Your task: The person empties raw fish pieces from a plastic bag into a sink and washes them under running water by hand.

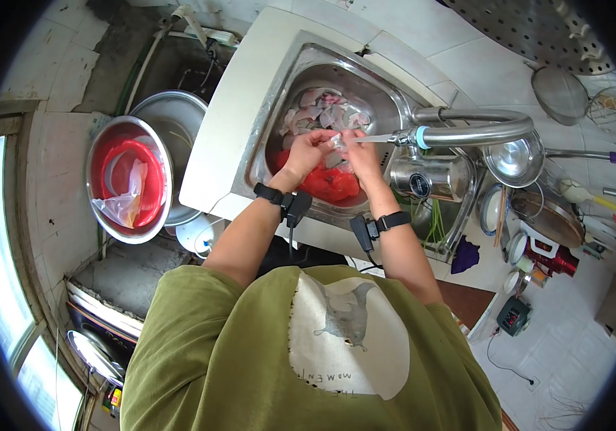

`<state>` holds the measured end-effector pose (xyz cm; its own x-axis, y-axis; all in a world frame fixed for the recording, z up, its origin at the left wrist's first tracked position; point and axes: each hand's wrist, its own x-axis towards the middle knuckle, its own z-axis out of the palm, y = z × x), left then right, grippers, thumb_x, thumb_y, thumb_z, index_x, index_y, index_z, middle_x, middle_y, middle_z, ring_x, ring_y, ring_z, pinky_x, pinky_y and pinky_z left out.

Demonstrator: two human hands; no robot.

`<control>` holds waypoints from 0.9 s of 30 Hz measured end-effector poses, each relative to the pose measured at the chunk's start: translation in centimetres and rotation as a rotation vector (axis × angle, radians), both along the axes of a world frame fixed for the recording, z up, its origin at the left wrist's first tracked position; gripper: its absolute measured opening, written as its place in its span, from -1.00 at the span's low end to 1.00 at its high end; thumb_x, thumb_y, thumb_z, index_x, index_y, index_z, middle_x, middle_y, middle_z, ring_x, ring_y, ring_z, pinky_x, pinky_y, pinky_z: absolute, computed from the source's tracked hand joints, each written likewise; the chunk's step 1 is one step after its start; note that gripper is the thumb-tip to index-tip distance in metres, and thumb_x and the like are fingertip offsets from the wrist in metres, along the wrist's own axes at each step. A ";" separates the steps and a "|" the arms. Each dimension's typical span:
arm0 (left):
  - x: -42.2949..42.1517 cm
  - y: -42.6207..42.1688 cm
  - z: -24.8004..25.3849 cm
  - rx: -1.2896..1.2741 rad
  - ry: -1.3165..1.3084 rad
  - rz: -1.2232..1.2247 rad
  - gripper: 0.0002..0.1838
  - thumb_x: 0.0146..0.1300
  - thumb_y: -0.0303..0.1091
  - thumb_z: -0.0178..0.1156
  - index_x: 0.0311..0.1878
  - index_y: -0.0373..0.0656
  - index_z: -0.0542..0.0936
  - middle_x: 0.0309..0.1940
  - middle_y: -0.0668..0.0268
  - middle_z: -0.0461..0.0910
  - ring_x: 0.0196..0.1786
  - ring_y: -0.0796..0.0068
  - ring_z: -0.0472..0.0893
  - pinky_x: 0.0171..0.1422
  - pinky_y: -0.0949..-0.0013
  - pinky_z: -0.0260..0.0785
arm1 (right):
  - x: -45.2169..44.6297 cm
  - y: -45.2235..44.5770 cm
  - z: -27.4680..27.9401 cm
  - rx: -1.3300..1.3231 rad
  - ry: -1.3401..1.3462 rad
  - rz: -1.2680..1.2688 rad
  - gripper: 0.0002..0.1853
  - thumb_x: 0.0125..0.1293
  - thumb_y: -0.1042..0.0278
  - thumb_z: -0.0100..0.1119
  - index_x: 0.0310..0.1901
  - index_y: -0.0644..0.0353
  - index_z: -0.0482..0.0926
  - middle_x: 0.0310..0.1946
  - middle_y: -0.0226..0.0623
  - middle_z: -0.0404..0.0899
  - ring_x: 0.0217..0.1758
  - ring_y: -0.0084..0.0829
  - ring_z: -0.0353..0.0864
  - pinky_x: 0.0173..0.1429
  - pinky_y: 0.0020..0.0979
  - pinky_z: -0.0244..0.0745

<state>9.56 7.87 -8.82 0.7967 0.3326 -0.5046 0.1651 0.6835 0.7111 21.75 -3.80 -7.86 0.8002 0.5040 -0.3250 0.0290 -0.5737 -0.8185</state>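
Over the left basin of the steel sink (254, 169), my left hand (308, 152) and my right hand (360, 156) come close together. Their fingers are closed on one small, pale, fleshy piece (337, 142), which looks like fish or meat. A thin stream from the faucet (466, 136) reaches my right hand. Similar pale and greyish pieces (322, 111), some pinkish, lie heaped at the basin's far end. Beneath my hands rests a red plastic bag (329, 185) with more of the pieces on it.
A steel pot (434, 178) lies over the right basin, near green stalks (435, 221). Left of the counter (214, 161), a metal bowl (96, 194) contains a red basin (151, 205) and a clear plastic bag (125, 203). Pans and strainers (559, 95) hang at the right wall.
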 end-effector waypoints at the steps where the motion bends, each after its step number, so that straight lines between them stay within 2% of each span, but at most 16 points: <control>1: 0.2 -0.2 -0.2 0.142 -0.026 -0.020 -0.77 0.43 -0.55 0.22 0.11 -0.24 0.65 -0.03 0.34 0.70 -0.01 0.55 0.66 0.10 0.48 0.53 | -0.6 0.2 0.3 0.006 0.020 0.031 -0.72 0.39 0.14 0.33 -0.10 0.19 0.68 -0.29 -0.23 0.73 -0.24 -0.40 0.68 -0.15 -0.35 0.53; 2: 0.3 -0.4 -0.4 0.142 -0.027 -0.022 -0.77 0.43 -0.55 0.22 0.11 -0.24 0.65 -0.03 0.34 0.70 -0.01 0.55 0.66 0.10 0.48 0.53 | -1.2 0.4 0.7 0.013 0.041 0.063 -0.64 0.38 0.03 0.31 -0.03 0.16 0.70 -0.25 -0.05 0.75 -0.15 -0.20 0.74 -0.04 -0.23 0.57; 3: 0.3 -0.5 -0.3 0.183 -0.028 0.015 -0.79 0.38 -0.55 0.27 0.06 -0.25 0.67 -0.12 0.34 0.71 -0.07 0.57 0.66 -0.02 0.48 0.53 | -1.6 1.0 2.8 -0.106 0.062 0.073 -0.70 0.39 0.17 0.31 0.00 0.20 0.69 -0.17 -0.10 0.75 -0.05 -0.29 0.72 0.04 -0.32 0.55; 4: 0.3 -0.6 -0.1 0.226 -0.029 0.053 -0.81 0.34 -0.55 0.32 0.00 -0.25 0.69 -0.20 0.35 0.73 -0.14 0.60 0.66 -0.14 0.49 0.53 | -1.6 1.0 2.4 -0.104 0.063 0.074 -0.70 0.39 0.17 0.31 0.00 0.20 0.69 -0.17 -0.10 0.75 -0.05 -0.29 0.72 0.04 -0.32 0.55; 6: 0.3 -0.8 0.3 0.278 -0.056 0.115 -0.78 0.32 -0.55 0.34 0.02 -0.25 0.68 -0.18 0.34 0.72 -0.15 0.60 0.65 -0.18 0.49 0.52 | -1.9 1.4 2.4 0.192 0.268 -0.005 -0.75 0.38 0.38 0.30 0.04 0.25 0.66 -0.10 -0.22 0.72 -0.01 -0.40 0.68 0.09 -0.37 0.54; 7: 0.3 -1.0 0.5 0.328 -0.085 0.176 -0.75 0.30 -0.54 0.36 0.04 -0.25 0.67 -0.15 0.33 0.72 -0.17 0.60 0.65 -0.23 0.49 0.51 | -2.1 1.6 2.8 0.193 0.269 -0.003 -0.75 0.38 0.38 0.30 0.04 0.25 0.66 -0.10 -0.22 0.72 -0.01 -0.40 0.68 0.09 -0.37 0.54; 8: 0.1 -1.0 0.6 0.329 -0.084 0.180 -0.75 0.30 -0.54 0.36 0.04 -0.25 0.67 -0.15 0.33 0.72 -0.17 0.60 0.65 -0.23 0.49 0.51 | -2.4 1.5 3.4 0.243 0.298 -0.027 -0.71 0.36 0.46 0.29 0.09 0.27 0.63 -0.05 -0.25 0.69 0.02 -0.43 0.65 0.12 -0.39 0.53; 9: -0.1 -1.1 1.0 0.220 -0.043 0.195 -0.73 0.30 -0.54 0.36 0.06 -0.25 0.66 -0.14 0.32 0.72 -0.17 0.59 0.65 -0.24 0.50 0.50 | -2.7 1.6 3.8 0.293 0.327 -0.052 -0.66 0.34 0.55 0.27 0.14 0.29 0.59 0.01 -0.28 0.66 0.04 -0.46 0.63 0.15 -0.41 0.51; 10: -0.2 -1.1 1.5 0.111 -0.004 0.209 -0.71 0.29 -0.54 0.36 0.08 -0.25 0.65 -0.13 0.31 0.71 -0.16 0.58 0.65 -0.25 0.50 0.49 | -2.7 1.4 3.7 0.292 0.328 -0.050 -0.66 0.34 0.55 0.27 0.14 0.29 0.59 0.01 -0.28 0.66 0.04 -0.46 0.63 0.15 -0.41 0.51; 11: -0.4 -0.9 1.5 0.110 -0.004 0.212 -0.71 0.29 -0.54 0.36 0.08 -0.25 0.65 -0.13 0.31 0.71 -0.16 0.58 0.65 -0.25 0.50 0.49 | -2.5 1.3 3.6 0.326 0.322 -0.018 -0.62 0.37 0.56 0.26 0.21 0.29 0.54 0.09 -0.24 0.62 0.12 -0.46 0.60 0.21 -0.41 0.49; 13: -0.9 -0.6 0.9 -0.035 -0.033 0.179 -0.68 0.38 -0.53 0.29 0.18 -0.24 0.60 -0.03 0.28 0.69 -0.04 0.53 0.67 0.01 0.50 0.56 | -2.5 1.1 4.1 0.358 0.317 0.015 -0.57 0.39 0.57 0.24 0.28 0.29 0.49 0.17 -0.21 0.58 0.20 -0.45 0.57 0.28 -0.42 0.47; 15: -1.1 -0.7 1.0 -0.003 -0.015 0.173 -0.70 0.39 -0.52 0.29 0.17 -0.24 0.60 -0.04 0.27 0.69 -0.03 0.52 0.67 0.02 0.49 0.57 | -2.5 0.9 4.5 0.342 0.382 0.055 -0.53 0.38 0.61 0.23 0.31 0.29 0.46 0.26 -0.18 0.53 0.30 -0.41 0.52 0.36 -0.40 0.43; 17: -1.2 -0.4 1.6 0.033 0.004 0.172 -0.71 0.40 -0.52 0.28 0.16 -0.24 0.60 -0.05 0.27 0.69 -0.03 0.51 0.67 0.03 0.48 0.59 | -2.4 0.9 3.9 0.368 0.367 0.064 -0.53 0.38 0.61 0.24 0.32 0.28 0.46 0.27 -0.18 0.53 0.32 -0.40 0.51 0.36 -0.39 0.43; 22: -1.5 -0.3 0.9 -0.201 -0.066 0.254 -0.77 0.41 -0.52 0.26 0.10 -0.21 0.59 -0.07 0.27 0.69 -0.04 0.48 0.69 0.08 0.43 0.59 | -2.1 1.1 4.7 0.359 0.371 0.080 -0.47 0.32 0.70 0.23 0.32 0.26 0.43 0.26 -0.16 0.53 0.32 -0.38 0.52 0.35 -0.40 0.45; 26: -1.8 -0.5 0.7 -0.290 -0.097 0.327 -0.79 0.40 -0.50 0.29 0.06 -0.22 0.60 -0.09 0.29 0.70 -0.03 0.46 0.69 0.13 0.39 0.58 | -1.9 0.9 4.2 0.294 0.313 0.196 -0.46 0.27 0.75 0.23 0.29 0.27 0.44 0.24 -0.16 0.55 0.27 -0.37 0.57 0.30 -0.39 0.51; 27: -1.7 -0.4 1.0 -0.261 -0.039 0.276 -0.81 0.39 -0.49 0.30 0.03 -0.23 0.61 -0.11 0.29 0.70 -0.05 0.47 0.69 0.10 0.41 0.59 | -1.6 0.7 3.9 0.262 0.315 0.217 -0.47 0.26 0.75 0.23 0.27 0.26 0.46 0.21 -0.16 0.57 0.24 -0.37 0.60 0.27 -0.39 0.54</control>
